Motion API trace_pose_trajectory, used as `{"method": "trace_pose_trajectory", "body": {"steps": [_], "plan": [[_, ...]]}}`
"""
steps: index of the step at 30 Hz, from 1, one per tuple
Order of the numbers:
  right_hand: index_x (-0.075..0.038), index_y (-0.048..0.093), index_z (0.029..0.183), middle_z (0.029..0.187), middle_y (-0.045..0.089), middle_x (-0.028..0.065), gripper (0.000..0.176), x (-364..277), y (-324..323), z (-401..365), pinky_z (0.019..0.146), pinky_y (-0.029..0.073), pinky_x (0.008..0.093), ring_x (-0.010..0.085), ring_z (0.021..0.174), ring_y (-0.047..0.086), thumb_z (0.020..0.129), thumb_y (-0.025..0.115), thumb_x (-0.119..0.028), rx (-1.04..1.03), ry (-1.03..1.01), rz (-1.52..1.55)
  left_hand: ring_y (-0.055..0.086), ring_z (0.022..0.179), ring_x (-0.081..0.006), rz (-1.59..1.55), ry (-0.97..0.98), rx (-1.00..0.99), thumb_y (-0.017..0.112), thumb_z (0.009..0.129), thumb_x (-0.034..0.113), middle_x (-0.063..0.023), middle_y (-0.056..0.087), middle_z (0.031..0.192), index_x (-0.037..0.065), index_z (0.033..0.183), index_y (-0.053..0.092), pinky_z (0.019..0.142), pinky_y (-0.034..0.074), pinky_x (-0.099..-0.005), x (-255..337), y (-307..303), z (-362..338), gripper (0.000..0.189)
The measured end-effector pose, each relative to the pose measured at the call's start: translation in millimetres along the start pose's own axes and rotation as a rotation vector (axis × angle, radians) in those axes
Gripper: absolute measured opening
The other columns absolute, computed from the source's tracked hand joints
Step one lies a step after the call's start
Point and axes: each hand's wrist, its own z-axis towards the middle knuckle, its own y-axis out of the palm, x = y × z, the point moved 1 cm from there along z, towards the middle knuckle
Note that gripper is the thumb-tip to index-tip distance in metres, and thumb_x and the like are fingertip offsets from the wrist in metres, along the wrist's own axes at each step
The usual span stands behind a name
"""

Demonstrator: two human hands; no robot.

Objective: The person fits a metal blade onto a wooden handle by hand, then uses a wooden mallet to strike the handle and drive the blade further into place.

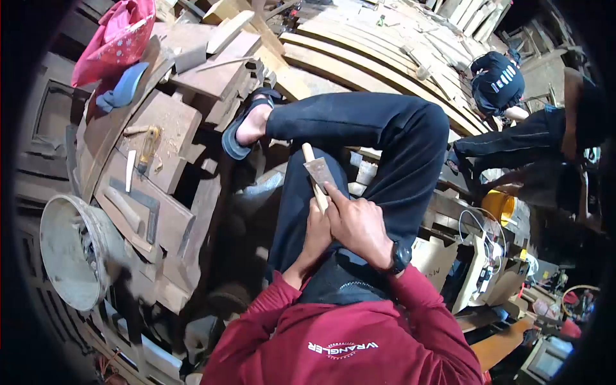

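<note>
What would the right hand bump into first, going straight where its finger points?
Probably the flat piece across the pale stick; the right hand seems to touch it, though depth is unclear.

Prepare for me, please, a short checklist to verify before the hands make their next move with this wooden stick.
1. Stick held: ok; the left hand grips the wooden stick near its lower end.
2. Finger contact: ok; the right hand has its index fingertip at the flat piece.
3. Flat piece's edge sharp: cannot tell.
4. Hands protected: not ok; both are bare.
5. Sleeves clear: ok; the red sleeves end behind the hands.
6. Nearest tools resting: ok; the L-shaped square lies on boards.
</note>
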Motion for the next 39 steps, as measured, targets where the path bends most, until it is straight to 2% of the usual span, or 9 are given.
{"method": "trace_pose_trajectory", "body": {"steps": [1,5,8,9,17,21,28,33,39], "plan": [[-0.01,0.064,0.135,0.066,0.066,0.025,0.042,2,1,-4,0.062,0.055,0.0538,0.0434,0.061,0.067,0.097,0.056,-0.025,-0.015,0.002,0.011,0.065,0.11,-0.0295,-0.055,-0.098,-0.025,0.06,0.102,0.033,-0.0224,0.064,0.114,-0.004,0.128,0.045,0.089,0.052,-0.0431,8,0,-1,0.048],[-0.008,0.064,0.134,0.066,0.066,0.0252,0.042,11,22,12,0.062,0.055,0.0533,0.0441,0.062,0.067,0.097,0.056,-0.025,0.01,-0.003,0.05,0.064,0.11,-0.0237,0.119,0.189,-0.046,0.062,0.101,0.031,-0.0184,0.065,0.117,-0.002,0.128,0.046,0.09,0.052,-0.0397,-4,0,-5,0.045],[-0.008,0.065,0.133,0.07,0.067,0.0258,0.041,6,10,15,0.063,0.056,0.053,0.0439,0.065,0.068,0.096,0.056,-0.025,-0.012,-0.003,0.016,0.064,0.11,-0.0248,-0.322,-0.139,-0.021,0.063,0.1,0.029,-0.0193,0.064,0.117,-0.002,0.128,0.046,0.09,0.052,-0.0398,4,-1,-2,0.046],[-0.008,0.065,0.133,0.071,0.067,0.0258,0.041,1,0,8,0.064,0.056,0.053,0.0439,0.065,0.068,0.096,0.056,-0.025,-0.035,-0.001,0.004,0.066,0.108,-0.026,0.037,0.105,-0.004,0.062,0.101,0.03,-0.0203,0.065,0.115,-0.002,0.129,0.047,0.088,0.053,-0.0405,-13,0,-1,0.045],[-0.009,0.061,0.137,0.073,0.067,0.0283,0.042,13,13,17,0.064,0.054,0.0561,0.0457,0.066,0.067,0.098,0.054,-0.024,-0.077,-0.017,0.027,0.065,0.098,-0.019,-0.145,0.032,0.002,0.064,0.101,0.029,-0.0127,0.066,0.111,-0.003,0.126,0.047,0.08,0.054,-0.0341,-1,7,1,0.044],[-0.006,0.059,0.138,0.072,0.068,0.0268,0.047,1,-12,-2,0.066,0.056,0.0553,0.0451,0.068,0.069,0.094,0.055,-0.023,-0.123,-0.014,0.021,0.064,0.096,-0.0187,-0.315,-0.054,0.03,0.064,0.101,0.03,-0.0144,0.065,0.108,-0.005,0.125,0.046,0.078,0.054,-0.035,-11,8,3,0.046],[-0.01,0.066,0.132,0.069,0.065,0.0292,0.04,4,3,10,0.067,0.055,0.055,0.0463,0.065,0.067,0.095,0.056,-0.021,-0.053,-0.043,0.104,0.065,0.093,-0.0191,-0.064,0.058,-0.005,0.063,0.1,0.032,-0.0144,0.066,0.104,-0.005,0.124,0.046,0.074,0.055,-0.036,-8,0,9,0.048],[-0.008,0.066,0.132,0.067,0.065,0.0274,0.04,0,-9,-9,0.065,0.055,0.0547,0.0446,0.063,0.067,0.095,0.056,-0.021,-0.068,-0.043,0.038,0.067,0.101,-0.0246,-0.167,-0.124,0.042,0.061,0.101,0.026,-0.0193,0.067,0.107,-0.006,0.123,0.044,0.082,0.054,-0.0392,-11,4,6,0.042],[-0.009,0.062,0.137,0.068,0.066,0.0271,0.043,10,13,11,0.064,0.055,0.055,0.0449,0.064,0.067,0.096,0.055,-0.022,-0.021,-0.032,0.026,0.066,0.103,-0.0247,0.069,0.162,-0.039,0.055,0.105,0.023,-0.0182,0.065,0.113,-0.004,0.123,0.045,0.084,0.053,-0.0404,-7,1,-4,0.035]]}}
